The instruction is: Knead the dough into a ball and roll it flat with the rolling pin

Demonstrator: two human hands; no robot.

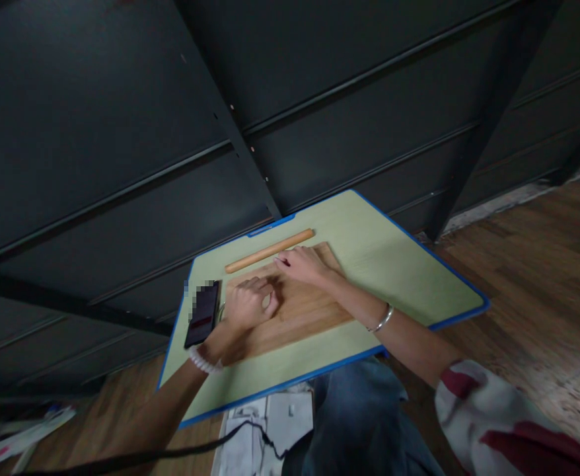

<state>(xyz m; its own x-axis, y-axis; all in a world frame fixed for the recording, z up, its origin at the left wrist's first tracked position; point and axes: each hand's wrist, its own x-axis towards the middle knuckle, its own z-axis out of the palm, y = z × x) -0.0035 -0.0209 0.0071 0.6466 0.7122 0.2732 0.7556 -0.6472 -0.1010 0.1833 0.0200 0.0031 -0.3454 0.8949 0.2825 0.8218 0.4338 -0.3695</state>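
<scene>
curling, in the head view, fingers of left hand (244,304) and right hand (302,264) over the wooden board (310,314) on the green tabletop (399,264); leaving unclear whether gripping anything; best keeping the board steady, staying clear of the wooden rod (270,251).

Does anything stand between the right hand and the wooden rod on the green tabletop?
Nothing visible does. The right hand is over the wooden board, and the wooden rod lies just beyond the board's far edge. The dark phone-like object lies off beside the left hand, outside that short path.
</scene>
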